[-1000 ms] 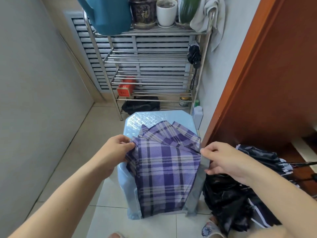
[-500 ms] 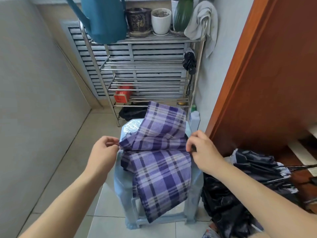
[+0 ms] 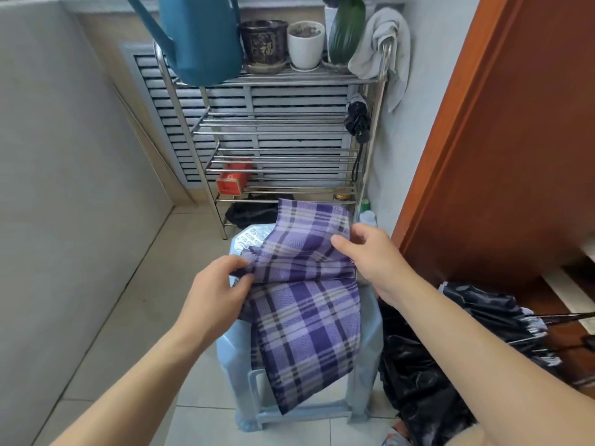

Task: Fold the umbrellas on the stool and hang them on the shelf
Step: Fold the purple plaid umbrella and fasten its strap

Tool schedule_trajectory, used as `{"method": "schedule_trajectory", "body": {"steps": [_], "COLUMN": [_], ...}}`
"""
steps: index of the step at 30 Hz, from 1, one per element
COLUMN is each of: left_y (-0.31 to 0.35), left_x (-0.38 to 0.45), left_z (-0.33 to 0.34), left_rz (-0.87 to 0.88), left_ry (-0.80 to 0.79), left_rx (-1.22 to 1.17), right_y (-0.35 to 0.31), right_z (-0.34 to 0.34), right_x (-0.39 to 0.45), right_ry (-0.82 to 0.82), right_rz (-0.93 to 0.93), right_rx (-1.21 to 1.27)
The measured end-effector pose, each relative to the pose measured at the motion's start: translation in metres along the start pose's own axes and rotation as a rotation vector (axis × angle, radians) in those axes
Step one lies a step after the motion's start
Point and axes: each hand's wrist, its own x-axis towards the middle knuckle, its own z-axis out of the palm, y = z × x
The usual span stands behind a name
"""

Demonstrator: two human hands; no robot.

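A purple plaid umbrella (image 3: pixel 306 304) lies draped over the light blue plastic stool (image 3: pixel 370 342), its canopy hanging down the front. My left hand (image 3: pixel 219 284) pinches the fabric at its left edge. My right hand (image 3: pixel 370 255) grips the right edge where a fold of the canopy lies doubled back towards the shelf. A folded black umbrella (image 3: pixel 357 119) hangs from the right post of the metal shelf (image 3: pixel 277 152). Another black umbrella (image 3: pixel 483 320), partly unfolded, lies on the floor to the right of the stool.
The shelf top holds a teal watering can (image 3: pixel 199 37), plant pots (image 3: pixel 304 43) and a grey cloth (image 3: pixel 383 43). A red tin (image 3: pixel 233 180) sits on a lower rack. A brown wooden door (image 3: pixel 502 140) stands right, a grey wall left.
The far half of the plaid canopy has been lifted and folded back over itself. Both hands moved inward and forward along the fabric edges.
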Motion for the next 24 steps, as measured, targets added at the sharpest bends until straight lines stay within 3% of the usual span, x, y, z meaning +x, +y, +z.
{"method": "schedule_trajectory", "body": {"steps": [6,11,16,19,22,24], "left_y": [-0.009,-0.003,0.033,0.051,0.061,0.068], "left_x": [-0.003,-0.004,-0.021,-0.034,-0.04,-0.041], "left_z": [-0.008,-0.01,-0.021,-0.022,-0.018,-0.019], "left_rz": [-0.005,0.012,0.048,0.088,0.124,0.199], "left_ry": [-0.014,-0.022,0.05,-0.046,-0.079,-0.005], "left_rx": [0.025,0.019,-0.281,-0.398,-0.341,-0.328], "right_y": [-0.035,-0.042,-0.042,-0.04,-0.04,-0.04], "right_z": [-0.008,-0.014,-0.016,-0.018,-0.023,-0.026], "right_x": [-0.012,-0.028,-0.048,-0.06,-0.062,-0.064], "right_ry": [0.088,-0.062,0.006,0.081,0.012,-0.078], "right_rz": [-0.232,-0.216,-0.395,-0.437,-0.409,-0.382], "right_rx": [0.17,0.3,0.025,-0.031,-0.047,-0.098]}}
